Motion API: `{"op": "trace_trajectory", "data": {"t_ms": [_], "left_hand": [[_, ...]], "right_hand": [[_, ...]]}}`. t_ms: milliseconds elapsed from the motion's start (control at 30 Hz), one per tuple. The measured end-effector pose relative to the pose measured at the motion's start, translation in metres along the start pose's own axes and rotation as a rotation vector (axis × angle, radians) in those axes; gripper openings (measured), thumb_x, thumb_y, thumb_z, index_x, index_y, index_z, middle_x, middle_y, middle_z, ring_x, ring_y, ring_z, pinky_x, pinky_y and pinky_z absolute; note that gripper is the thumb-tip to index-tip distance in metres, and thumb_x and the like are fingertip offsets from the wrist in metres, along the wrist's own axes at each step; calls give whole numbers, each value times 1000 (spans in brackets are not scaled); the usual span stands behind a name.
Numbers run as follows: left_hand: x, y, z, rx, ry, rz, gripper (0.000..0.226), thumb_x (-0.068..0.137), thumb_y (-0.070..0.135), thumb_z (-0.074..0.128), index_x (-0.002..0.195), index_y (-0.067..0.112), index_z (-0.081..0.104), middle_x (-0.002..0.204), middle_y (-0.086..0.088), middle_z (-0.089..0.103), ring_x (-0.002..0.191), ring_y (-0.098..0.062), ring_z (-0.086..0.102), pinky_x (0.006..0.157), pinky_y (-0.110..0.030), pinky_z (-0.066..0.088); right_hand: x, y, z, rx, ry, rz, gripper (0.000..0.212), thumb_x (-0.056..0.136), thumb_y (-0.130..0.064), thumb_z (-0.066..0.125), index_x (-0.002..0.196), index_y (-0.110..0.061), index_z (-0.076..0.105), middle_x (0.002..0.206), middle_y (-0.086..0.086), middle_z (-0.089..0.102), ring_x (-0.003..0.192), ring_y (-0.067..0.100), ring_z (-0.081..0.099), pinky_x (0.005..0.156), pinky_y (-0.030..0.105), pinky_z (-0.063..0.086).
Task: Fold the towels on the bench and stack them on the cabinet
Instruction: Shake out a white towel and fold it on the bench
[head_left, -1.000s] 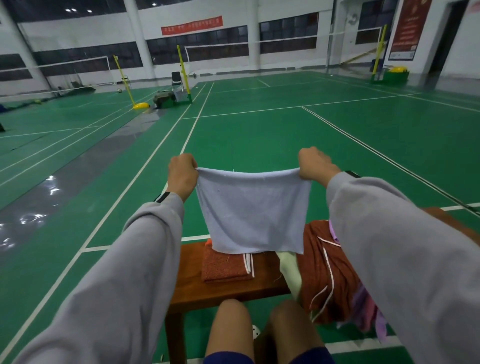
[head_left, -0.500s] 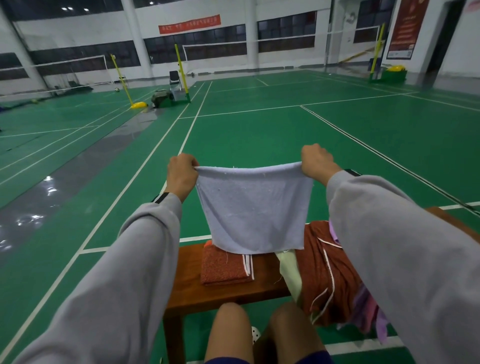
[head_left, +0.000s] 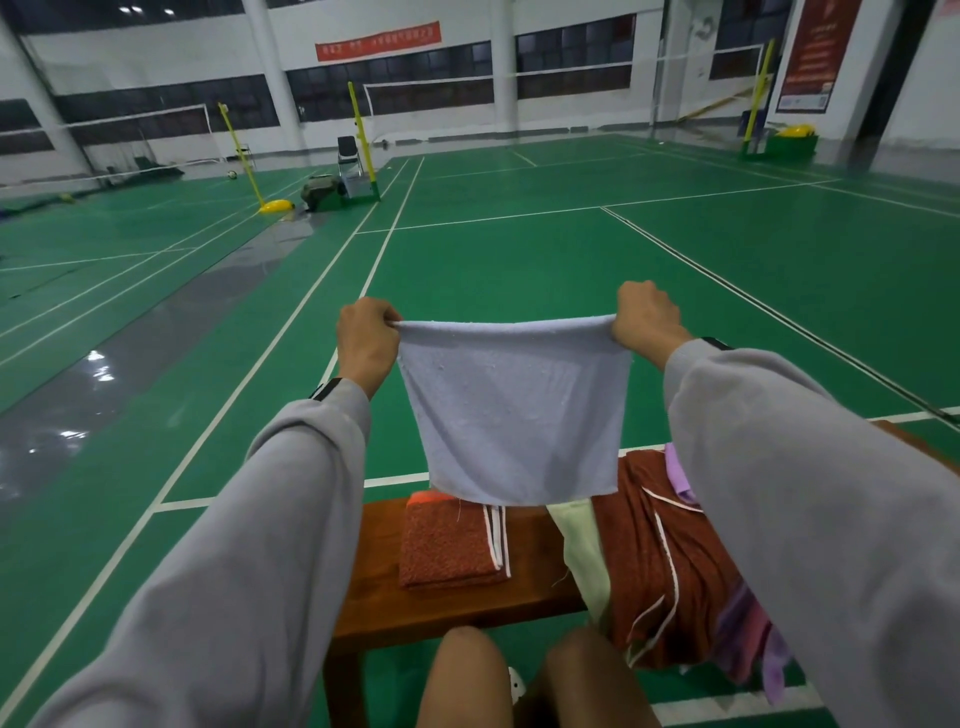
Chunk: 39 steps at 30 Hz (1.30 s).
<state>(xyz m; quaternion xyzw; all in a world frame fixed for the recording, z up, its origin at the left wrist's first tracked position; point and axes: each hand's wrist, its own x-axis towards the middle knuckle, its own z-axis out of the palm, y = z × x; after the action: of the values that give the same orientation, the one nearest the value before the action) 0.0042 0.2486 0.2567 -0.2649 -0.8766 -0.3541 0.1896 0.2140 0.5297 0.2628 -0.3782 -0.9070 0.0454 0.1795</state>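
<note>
A pale blue towel (head_left: 514, 410) hangs spread in mid-air above the wooden surface (head_left: 447, 605), its top edge pulled taut between a person's two hands. The left grip (head_left: 366, 340) is clamped on the corner at 10 o'clock and the right grip (head_left: 647, 319) on the corner at 2 o'clock, fingers curled round the cloth. At the towel's 6 o'clock a folded red towel (head_left: 447, 548) lies flat on the surface. At 4 o'clock a loose heap of unfolded towels (head_left: 670, 561) spills over the near edge. A green court floor (head_left: 519, 249) stretches beyond, with a yellow net post (head_left: 363, 140) at 11 o'clock.
</note>
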Motion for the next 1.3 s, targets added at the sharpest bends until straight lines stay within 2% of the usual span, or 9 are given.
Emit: {"op": "trace_trajectory", "data": {"t_ms": [233, 367, 600, 700, 867, 967, 1067, 1167, 1300], "left_hand": [[13, 7, 1, -35, 5, 9, 44, 74, -13, 49, 95, 9, 81, 89, -12, 77, 84, -31, 69, 81, -41, 58], [-7, 6, 5, -60, -28, 25, 39, 81, -12, 51, 96, 7, 80, 94, -11, 77, 86, -27, 68, 85, -32, 54], [-66, -8, 4, -18, -449, 56, 20, 90, -4, 67, 102, 6, 80, 90, -5, 76, 80, -16, 66, 83, -27, 53], [-91, -14, 1, 58, -752, 38, 24, 84, -8, 67, 91, 10, 81, 72, 2, 73, 66, -13, 65, 68, -23, 57], [-134, -36, 5, 129, -1061, -74, 19, 88, -5, 70, 104, 2, 77, 72, -1, 75, 68, -14, 72, 79, -36, 63], [-157, -43, 6, 98, -1216, -215, 19, 92, 1, 72, 110, 3, 73, 79, -2, 78, 77, -17, 75, 77, -33, 62], [-172, -51, 12, 116, -1301, -276, 14, 93, 4, 72, 105, 11, 74, 81, 0, 78, 88, -22, 75, 86, -39, 61], [-177, -54, 20, 114, -1322, -281, 10, 95, 7, 70, 100, 16, 72, 86, 0, 79, 89, -20, 76, 87, -39, 61], [-168, -49, 40, 103, -1145, -167, 10, 98, 11, 64, 98, 18, 71, 91, -1, 74, 82, -15, 71, 70, -29, 58]], "right_hand": [[5, 4, -17, -22, 139, -3, 19, 93, 8, 44, 103, 0, 58, 111, 26, 63, 97, 43, 62, 73, 40, 42], [-10, 18, -15, -60, 130, -13, 17, 94, 5, 46, 106, -1, 58, 107, 24, 62, 95, 41, 62, 72, 39, 42], [-52, 71, -1, 76, -360, -88, 15, 81, -4, 79, 79, -9, 65, 63, 9, 72, 62, 28, 74, 60, 42, 64], [-80, 85, 7, 83, -642, -62, 13, 80, -2, 81, 83, -8, 69, 70, 11, 75, 66, 26, 76, 59, 38, 62], [-130, 100, 25, 110, -936, -6, 11, 87, -8, 79, 98, -8, 76, 97, 18, 76, 86, 32, 77, 63, 33, 60], [-156, 102, 31, 36, -1020, -32, 21, 93, -16, 75, 113, -13, 73, 91, -1, 69, 74, 12, 67, 61, 20, 56], [-168, 111, 45, -55, -1128, 11, 24, 93, -27, 75, 115, -19, 69, 92, -7, 63, 80, 7, 60, 68, 19, 55], [-166, 124, 61, -38, -1194, 98, 35, 79, -35, 87, 107, -21, 70, 94, -4, 70, 97, 19, 68, 89, 35, 57], [-156, 125, 68, 15, -979, 20, 26, 94, -25, 75, 118, -16, 71, 83, -9, 62, 72, 7, 58, 63, 17, 52]]}}
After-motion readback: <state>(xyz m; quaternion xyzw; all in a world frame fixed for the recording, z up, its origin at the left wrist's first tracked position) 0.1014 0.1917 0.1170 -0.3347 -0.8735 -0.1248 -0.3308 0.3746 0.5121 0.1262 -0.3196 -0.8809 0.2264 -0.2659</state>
